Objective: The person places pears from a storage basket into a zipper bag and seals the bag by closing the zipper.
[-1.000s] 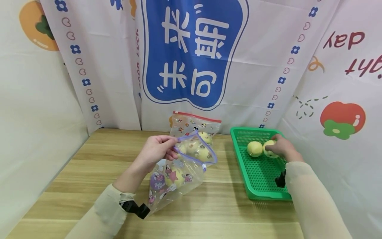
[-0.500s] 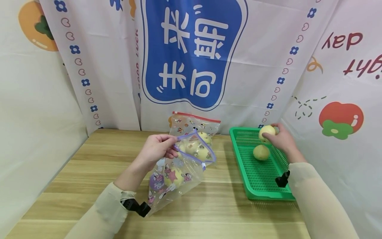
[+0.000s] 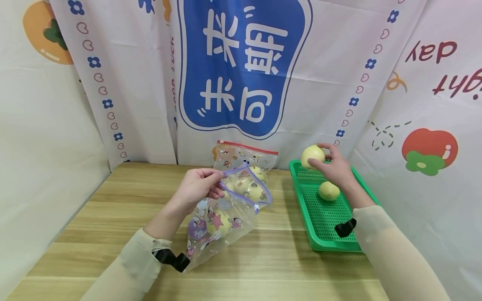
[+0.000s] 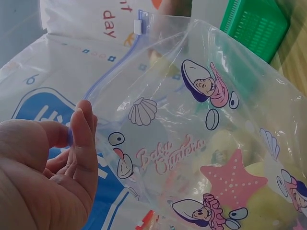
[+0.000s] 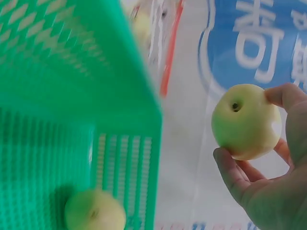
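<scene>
My left hand (image 3: pixel 199 188) pinches the purple zip edge of a clear slider bag (image 3: pixel 239 236) between thumb and fingers. The bag's mouth gapes, and a yellow-green apple (image 3: pixel 222 223) shows through its printed side. My right hand (image 3: pixel 336 169) grips another yellow-green apple (image 3: pixel 311 156) above the far end of a green plastic basket (image 3: pixel 314 234). In the right wrist view, thumb and fingers spread around that apple (image 5: pixel 244 122), its dark-centred dimple showing. One more apple (image 3: pixel 329 191) lies in the basket, below the right hand.
Behind the slider bag stands a clear bag with a red zip (image 3: pixel 248 147), with several apples showing through the plastic. Printed white cloth (image 3: pixel 150 104) hangs behind and beside the wooden table (image 3: pixel 124 200). The basket stands at the table's right.
My right hand has lifted one apple out of the basket and carried it left. The remaining apple has shifted slightly within the basket. My left hand and its bag stay nearly still.
</scene>
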`<state>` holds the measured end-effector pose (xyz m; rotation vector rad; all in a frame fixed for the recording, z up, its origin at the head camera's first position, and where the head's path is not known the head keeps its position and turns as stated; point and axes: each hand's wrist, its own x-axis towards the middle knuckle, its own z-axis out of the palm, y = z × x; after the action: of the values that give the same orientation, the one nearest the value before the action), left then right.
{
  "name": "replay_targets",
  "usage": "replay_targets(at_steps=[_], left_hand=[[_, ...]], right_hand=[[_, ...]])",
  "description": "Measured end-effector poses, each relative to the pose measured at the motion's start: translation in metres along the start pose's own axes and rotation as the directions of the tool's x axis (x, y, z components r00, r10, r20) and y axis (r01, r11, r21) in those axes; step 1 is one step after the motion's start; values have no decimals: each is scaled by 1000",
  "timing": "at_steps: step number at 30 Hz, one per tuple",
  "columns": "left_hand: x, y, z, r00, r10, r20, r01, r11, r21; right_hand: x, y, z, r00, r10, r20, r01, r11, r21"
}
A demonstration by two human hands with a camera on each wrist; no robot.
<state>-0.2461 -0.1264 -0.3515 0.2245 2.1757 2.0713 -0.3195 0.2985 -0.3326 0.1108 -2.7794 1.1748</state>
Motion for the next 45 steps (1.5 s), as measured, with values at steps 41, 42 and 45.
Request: replay_targets(at_steps=[41, 42, 45], left_hand=[[0, 7, 3, 1000, 24, -4, -24, 1000, -2], [-1, 7, 3, 1000, 25, -10, -25, 1000, 0], [-2, 8, 3, 999, 36, -36, -36, 999, -7]], right_hand=[[-55, -118, 94, 769, -409, 491, 387, 910, 151], [-54, -118, 94, 768, -399, 501, 377, 914, 151], [-52, -119, 92, 759, -383, 526, 350, 922, 168]])
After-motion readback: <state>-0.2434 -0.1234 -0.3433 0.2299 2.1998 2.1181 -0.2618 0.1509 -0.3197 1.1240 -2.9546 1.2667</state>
